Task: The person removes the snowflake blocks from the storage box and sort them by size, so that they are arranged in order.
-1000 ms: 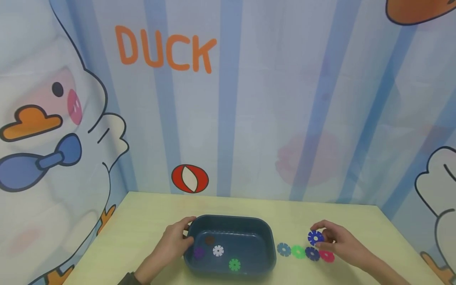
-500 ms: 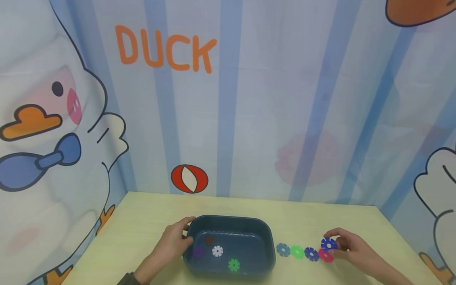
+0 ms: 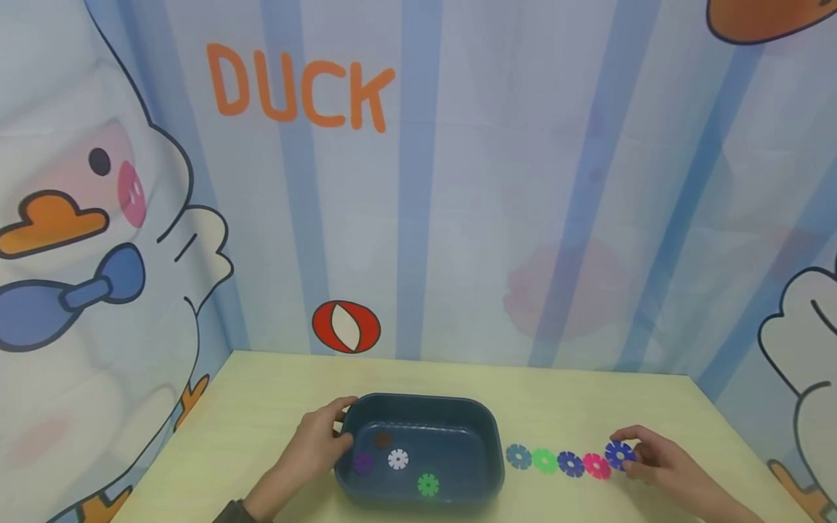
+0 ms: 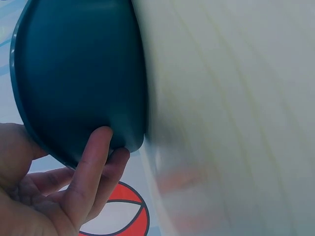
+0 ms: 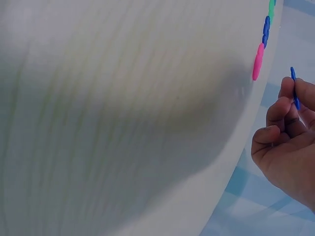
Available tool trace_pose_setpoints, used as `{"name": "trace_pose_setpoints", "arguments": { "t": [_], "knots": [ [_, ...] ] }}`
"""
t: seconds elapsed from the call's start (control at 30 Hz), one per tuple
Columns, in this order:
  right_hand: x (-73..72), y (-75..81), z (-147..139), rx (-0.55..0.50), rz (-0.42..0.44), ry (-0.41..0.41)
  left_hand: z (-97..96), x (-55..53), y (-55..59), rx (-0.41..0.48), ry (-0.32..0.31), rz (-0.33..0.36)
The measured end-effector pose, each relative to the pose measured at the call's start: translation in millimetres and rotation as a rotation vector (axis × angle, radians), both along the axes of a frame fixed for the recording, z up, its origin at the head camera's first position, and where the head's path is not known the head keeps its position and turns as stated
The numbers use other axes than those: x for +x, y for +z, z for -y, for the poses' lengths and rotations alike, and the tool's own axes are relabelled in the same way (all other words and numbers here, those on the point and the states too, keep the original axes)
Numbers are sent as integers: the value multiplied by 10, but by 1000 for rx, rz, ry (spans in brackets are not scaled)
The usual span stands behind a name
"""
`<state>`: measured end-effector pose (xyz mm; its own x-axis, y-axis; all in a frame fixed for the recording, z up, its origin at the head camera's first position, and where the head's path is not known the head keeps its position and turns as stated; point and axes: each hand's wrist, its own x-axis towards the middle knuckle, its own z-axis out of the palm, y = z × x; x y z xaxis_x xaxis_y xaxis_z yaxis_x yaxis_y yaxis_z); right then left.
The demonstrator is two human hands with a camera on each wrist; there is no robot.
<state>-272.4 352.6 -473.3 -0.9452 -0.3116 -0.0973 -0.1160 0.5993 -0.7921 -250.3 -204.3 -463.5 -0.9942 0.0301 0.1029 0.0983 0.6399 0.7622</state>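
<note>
My left hand (image 3: pixel 317 443) grips the left end of a dark blue tub (image 3: pixel 458 436), thumb at the rim. In the left wrist view, fingers (image 4: pixel 91 157) press the tub's outer wall. Inside lie brown (image 3: pixel 383 439), purple (image 3: pixel 362 463), white (image 3: pixel 397 459) and green (image 3: pixel 428 485) notched snowflake discs. With thumb and fingertips, my right hand (image 3: pixel 663 465) pinches a dark blue snowflake disc (image 3: pixel 619 455), seen edge-on and raised off the table in the right wrist view. It is just right of a pink disc (image 3: pixel 596 466), the end of a row.
Left of the pink disc, the row continues with a blue disc (image 3: pixel 571 464), a light green disc (image 3: pixel 544 460) and a grey-blue disc (image 3: pixel 519 457) beside the tub. A pale yellow table (image 3: pixel 445 374) lies beneath. A printed duck curtain (image 3: pixel 484 181) stands behind.
My right hand has carried the dark blue disc rightward and lower, from above the row's blue disc, past the pink one, to its right. The left hand keeps its grip on the tub.
</note>
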Motion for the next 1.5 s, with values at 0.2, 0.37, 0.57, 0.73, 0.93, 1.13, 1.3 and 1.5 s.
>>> {"name": "trace_pose_setpoints", "arguments": {
  "t": [0.2, 0.37, 0.57, 0.73, 0.93, 1.13, 1.3, 1.5],
  "knots": [
    [-10, -32, -43, 19, 13, -12, 3, -2, -3, 4, 1, -3],
    [-29, -58, -62, 46, 24, -41, -7, 9, 6, 8, -3, -3],
    [-52, -84, -81, 79, 24, -59, -13, 17, 19, 1, 4, 6],
    [-62, -118, -66, 118, 44, -105, -10, 17, 10, 3, 2, 2],
    [-62, -173, -52, 155, 69, -159, -8, 8, -6, -12, -6, -10],
    [-63, -190, -45, 193, 40, -132, -2, 2, -2, -9, 0, 5],
    [-69, -193, -16, 259, 27, -155, -6, 8, -14, 3, -6, 0],
    [-87, -207, -5, 282, 39, -149, -1, 10, 5, 11, -6, 4]
  ]
}}
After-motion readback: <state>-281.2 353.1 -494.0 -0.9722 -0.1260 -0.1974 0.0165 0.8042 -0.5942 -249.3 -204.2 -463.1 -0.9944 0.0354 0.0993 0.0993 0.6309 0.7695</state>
